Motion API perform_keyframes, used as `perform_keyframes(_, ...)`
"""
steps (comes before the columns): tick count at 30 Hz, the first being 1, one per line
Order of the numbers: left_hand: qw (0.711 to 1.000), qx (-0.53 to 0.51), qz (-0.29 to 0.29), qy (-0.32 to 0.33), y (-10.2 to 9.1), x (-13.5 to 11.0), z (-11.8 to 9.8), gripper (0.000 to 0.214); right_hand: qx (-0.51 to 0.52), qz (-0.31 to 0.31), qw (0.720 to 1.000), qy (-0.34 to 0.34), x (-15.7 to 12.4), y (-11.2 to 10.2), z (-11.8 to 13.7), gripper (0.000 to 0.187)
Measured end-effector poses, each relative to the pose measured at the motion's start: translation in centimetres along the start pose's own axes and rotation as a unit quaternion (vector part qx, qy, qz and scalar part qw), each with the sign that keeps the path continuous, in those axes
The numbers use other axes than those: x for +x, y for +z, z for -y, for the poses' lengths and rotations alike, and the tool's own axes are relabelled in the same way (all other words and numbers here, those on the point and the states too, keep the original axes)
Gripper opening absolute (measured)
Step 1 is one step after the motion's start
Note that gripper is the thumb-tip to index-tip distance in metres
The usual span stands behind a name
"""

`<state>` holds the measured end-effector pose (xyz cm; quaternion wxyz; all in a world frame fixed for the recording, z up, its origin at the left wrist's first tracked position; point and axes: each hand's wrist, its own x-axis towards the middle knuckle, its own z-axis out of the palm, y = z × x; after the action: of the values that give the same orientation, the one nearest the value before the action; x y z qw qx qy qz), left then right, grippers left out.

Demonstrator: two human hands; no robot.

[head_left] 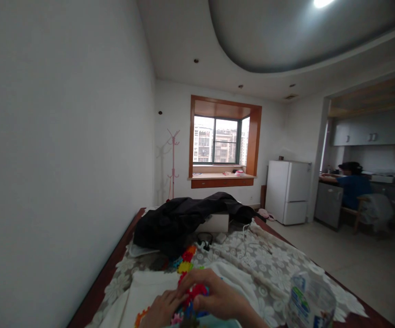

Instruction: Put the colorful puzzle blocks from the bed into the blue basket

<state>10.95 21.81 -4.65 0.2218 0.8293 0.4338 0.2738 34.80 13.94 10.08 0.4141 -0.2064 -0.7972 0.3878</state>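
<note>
Cluster of coloured interlocking plastic pieces (191,296) is sitting low in the view, between both hands, red parts on top, blue below. Right hand (214,296) is curling over the cluster from the right, fingers (192,279) arching across the top and thumb pressing the red part, so it is pinching the pieces. Left hand (159,310) is closing in on the cluster from the left, fingertips touching it; only partly in view at the bottom edge, grip looks pinched on the same pieces. Both hands are pressing close together around the cluster.

More loose coloured pieces (185,259) are lying just beyond the hands, orange, yellow, blue; one orange piece (141,316) is sitting left of the left hand. All of this is resting on a white cloth (146,284) over a lace floral cover (272,269) spread on the surface (105,278), dark red-brown edge showing left of the hands.

Right of the right hand, a clear plastic bottle with a blue-green label (309,303) is standing near, blurred. Farther beyond the hands a dark jacket (184,218) is piling across the surface, with black cables (204,239) and a white cord (245,237) just in front of it.

Far beyond: pink coat stand (173,159), wood-framed window (223,141), white fridge (288,191). Far right, another person in a blue top (353,184) is sitting at a kitchen counter (327,202), well apart from the hands.
</note>
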Motion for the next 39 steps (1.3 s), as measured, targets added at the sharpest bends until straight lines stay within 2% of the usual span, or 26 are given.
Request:
perform_keyframes(1,1.000,0.009,0.009,-0.008,0.0,-0.1,-0.2,0.048,0.006,-0.029,1.000,-0.003,0.1,-0.1,-1.0,0.073)
perform_keyframes(3,0.999,0.016,0.031,-0.024,-0.3,-0.3,-0.4,0.043,0.012,-0.150,0.989,0.007,0.2,-0.3,-4.3,0.075)
perform_keyframes(5,0.999,0.012,0.039,-0.019,-0.9,-0.5,-0.6,0.038,-0.027,-0.280,0.958,0.046,-0.3,-0.4,-8.5,0.072)
perform_keyframes(7,1.000,0.002,0.022,-0.007,-1.6,-0.6,-0.9,0.040,-0.098,-0.338,0.932,0.090,-1.5,-0.2,-12.5,0.064)
perform_keyframes(9,0.999,-0.033,-0.023,0.007,-2.4,-0.7,-1.5,0.041,-0.169,-0.307,0.930,0.112,-2.9,0.3,-15.3,0.053)
perform_keyframes(11,0.992,-0.088,-0.093,-0.001,-3.3,-0.9,-2.3,0.043,-0.233,-0.240,0.933,0.135,-4.0,1.0,-16.9,0.056)
perform_keyframes(14,0.964,-0.167,-0.197,-0.062,-4.9,-1.1,-3.9,0.058,-0.308,-0.143,0.924,0.178,-4.4,1.5,-17.6,0.069)
perform_keyframes(16,0.940,-0.214,-0.245,-0.098,-6.2,-1.2,-5.0,0.068,-0.338,-0.105,0.914,0.198,-4.1,1.6,-17.7,0.068)
perform_keyframes(20,0.893,-0.285,-0.331,-0.106,-8.8,-1.7,-7.2,0.080,-0.345,-0.092,0.912,0.205,-3.6,1.2,-18.1,0.062)
perform_keyframes(23,0.856,-0.368,-0.345,-0.113,-10.1,-2.5,-9.0,0.084,-0.333,-0.100,0.920,0.182,-3.6,0.9,-18.2,0.054)
perform_keyframes(25,0.839,-0.429,-0.315,-0.114,-10.4,-3.4,-10.1,0.087,-0.323,-0.105,0.926,0.166,-3.6,0.8,-18.0,0.049)
perform_keyframes(27,0.844,-0.470,-0.243,-0.088,-10.2,-4.3,-10.9,0.088,-0.316,-0.111,0.929,0.156,-3.7,0.8,-17.7,0.047)
perform_keyframes(31,0.896,-0.443,-0.022,0.003,-9.4,-5.5,-11.7,0.091,-0.337,-0.133,0.916,0.171,-3.9,1.0,-17.4,0.058)
perform_keyframes(34,0.929,-0.355,0.105,0.008,-9.2,-5.8,-12.2,0.089,-0.376,-0.137,0.889,0.224,-4.0,1.3,-17.9,0.079)
perform_keyframes(37,0.953,-0.273,0.130,0.014,-9.4,-5.6,-12.6,0.081,-0.377,-0.105,0.890,0.234,-4.1,1.4,-18.3,0.088)
perform_keyframes(39,0.953,-0.276,0.122,0.026,-9.6,-5.3,-12.5,0.073,-0.365,-0.097,0.902,0.209,-4.2,1.2,-18.4,0.086)
